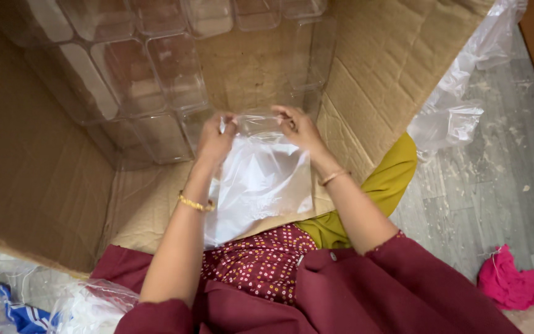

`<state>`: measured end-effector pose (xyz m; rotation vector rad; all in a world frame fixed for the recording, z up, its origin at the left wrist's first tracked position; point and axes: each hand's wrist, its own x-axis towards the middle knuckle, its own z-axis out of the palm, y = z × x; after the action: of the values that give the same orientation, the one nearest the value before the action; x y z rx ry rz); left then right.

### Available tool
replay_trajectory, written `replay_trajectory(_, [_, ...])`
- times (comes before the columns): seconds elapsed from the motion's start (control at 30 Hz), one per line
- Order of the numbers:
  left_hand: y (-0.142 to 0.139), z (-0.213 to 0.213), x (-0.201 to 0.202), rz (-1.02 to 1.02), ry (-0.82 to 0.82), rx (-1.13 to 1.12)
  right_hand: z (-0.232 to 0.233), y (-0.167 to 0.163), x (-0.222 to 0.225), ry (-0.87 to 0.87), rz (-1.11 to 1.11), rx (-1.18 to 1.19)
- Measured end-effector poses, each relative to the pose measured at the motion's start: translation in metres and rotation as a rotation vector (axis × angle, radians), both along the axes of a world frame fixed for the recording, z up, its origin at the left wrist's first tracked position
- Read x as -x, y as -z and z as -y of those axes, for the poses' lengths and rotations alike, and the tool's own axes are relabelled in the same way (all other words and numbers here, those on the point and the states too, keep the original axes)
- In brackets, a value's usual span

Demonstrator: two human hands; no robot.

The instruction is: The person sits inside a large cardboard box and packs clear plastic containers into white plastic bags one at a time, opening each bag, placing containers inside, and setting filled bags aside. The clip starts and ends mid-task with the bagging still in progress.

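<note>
left hand [216, 139] and right hand [298, 127] both pinch the top edge of a clear plastic bag [261, 182], one at each upper corner, fingers curled shut on the film. the grip pulls the mouth apart, likely to keep it open around the clear container [256, 124] sitting right at the bag mouth between the two hands. can't tell if the container is partly inside the bag or just behind it.

the bag hangs down from the hands over the person's lap, its lower edge resting on the near flap of the big cardboard box [44, 185], which lies open on its side in front of the person.

stacked clear containers [137, 80] fill the far left of the box, packed tight in rows against the back wall; the far right of the box is bare cardboard.

loose plastic sheeting [452, 111] drapes over the box's right wall onto the grey floor [508, 185]. pink cloth [514, 284] lies on the floor at lower right. more crumpled clear bags [88, 306] sit by the box's near left corner.
</note>
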<state>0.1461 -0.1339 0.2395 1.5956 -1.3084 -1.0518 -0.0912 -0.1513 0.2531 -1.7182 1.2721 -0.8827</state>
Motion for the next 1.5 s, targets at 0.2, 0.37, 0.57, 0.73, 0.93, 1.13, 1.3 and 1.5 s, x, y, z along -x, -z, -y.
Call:
replay_trajectory(0.2, [0.025, 0.015, 0.009, -0.356, -0.026, -0.247, 0.036, 0.014, -0.002, 0.032, 0.288, -0.550])
replay_trajectory(0.37, [0.036, -0.021, -0.002, -0.008, 0.119, -0.590, -0.016, 0.047, 0.012, 0.051, 0.290, -0.680])
replay_trajectory(0.57, [0.041, -0.039, 0.004, -0.349, 0.343, -0.335, -0.027, 0.052, 0.003, 0.044, 0.678, -0.687])
replay_trajectory(0.73, [0.038, -0.035, 0.026, -1.028, 0.170, -0.331, -0.051, -0.037, 0.000, -0.129, 1.057, -0.574])
replay_trajectory(0.93, [0.017, -0.029, 0.055, -1.233, 0.088, -0.408, -0.088, -0.112, -0.004, -0.164, 0.044, 0.217])
replay_trajectory(1.13, [-0.015, -0.027, 0.044, -0.763, 0.461, -0.615, -0.100, -0.104, 0.143, 0.354, 0.544, 0.621])
replay_trajectory(1.3, [-0.022, -0.025, 0.034, -0.536, 0.504, -0.499, -0.046, -0.047, 0.277, 0.918, 0.768, 0.395])
replay_trajectory(1.5, [-0.014, -0.024, 0.028, -0.444, 0.368, -0.480, 0.032, 0.018, 0.323, 0.973, 1.009, -0.502])
